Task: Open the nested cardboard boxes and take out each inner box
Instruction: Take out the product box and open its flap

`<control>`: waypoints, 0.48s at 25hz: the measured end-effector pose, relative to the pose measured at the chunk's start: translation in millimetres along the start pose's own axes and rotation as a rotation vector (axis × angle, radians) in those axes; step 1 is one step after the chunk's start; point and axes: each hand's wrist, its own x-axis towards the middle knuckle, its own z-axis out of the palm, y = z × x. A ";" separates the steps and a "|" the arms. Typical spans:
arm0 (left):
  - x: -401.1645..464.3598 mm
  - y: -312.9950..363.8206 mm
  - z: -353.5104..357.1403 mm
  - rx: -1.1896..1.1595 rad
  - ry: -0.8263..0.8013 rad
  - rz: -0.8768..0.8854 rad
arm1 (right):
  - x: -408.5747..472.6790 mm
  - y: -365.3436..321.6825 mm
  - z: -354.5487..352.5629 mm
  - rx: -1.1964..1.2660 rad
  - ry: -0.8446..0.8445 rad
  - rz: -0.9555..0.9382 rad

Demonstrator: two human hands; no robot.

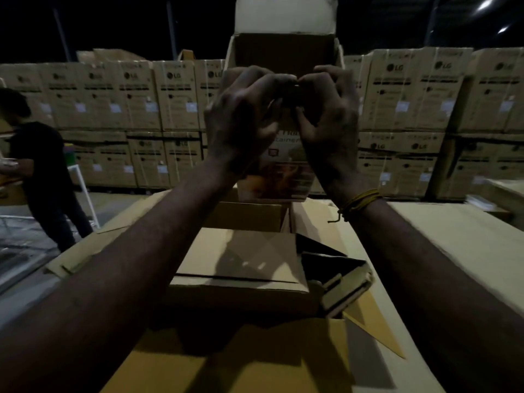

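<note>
Background: dim warehouse; I see stacked printed cartons (175,95) in a wall across the back, ceiling lights top right.
Far left: a person in dark clothes (42,177) stands beside the work surface, bent over something I cannot make out.
Work surface: cardboard-covered top (453,251), running from the near edge to the carton wall.
Outer box: large open box (241,279) at the near middle of the top, flaps spread.
Left hand: my left hand (241,123) is raised at centre, fingers curled round the near upper edge of the printed inner box (283,171).
Inner box: held upright above the outer box, lid flap (286,15) standing open at the top.
Right hand: my right hand (326,120) touches the left at the fingertips, pinching the same edge; a yellow cord (360,201) circles the wrist.
Right of outer box: a small folded carton (346,287) lies tilted at its corner.
</note>
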 end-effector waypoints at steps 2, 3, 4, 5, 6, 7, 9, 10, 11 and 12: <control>-7.8 -31.9 0.2 -0.022 -0.035 -0.025 | -5.0 -6.6 26.1 0.008 -0.075 0.023; -15.1 -50.0 1.8 -0.030 -0.053 -0.047 | -8.6 -10.6 40.7 0.017 -0.120 0.056; -22.7 -66.3 3.7 -0.046 -0.096 -0.057 | -13.8 -15.2 56.6 0.015 -0.163 0.094; -30.3 -83.3 5.4 -0.071 -0.146 -0.072 | -21.6 -18.5 72.9 0.019 -0.202 0.126; -38.7 -96.9 9.6 -0.104 -0.197 -0.088 | -30.0 -19.1 85.3 0.026 -0.232 0.156; -48.9 -106.9 14.5 -0.135 -0.234 -0.089 | -39.2 -15.9 96.4 0.031 -0.250 0.174; -69.3 -127.5 24.0 -0.186 -0.289 -0.106 | -59.3 -11.5 117.0 0.018 -0.295 0.208; -79.2 -137.6 29.2 -0.200 -0.328 -0.123 | -69.4 -9.5 127.8 0.004 -0.318 0.233; -88.7 -144.3 35.1 -0.217 -0.366 -0.140 | -78.5 -5.7 136.5 -0.011 -0.343 0.255; -97.7 -148.5 40.3 -0.232 -0.411 -0.161 | -87.4 -2.3 143.5 -0.024 -0.370 0.271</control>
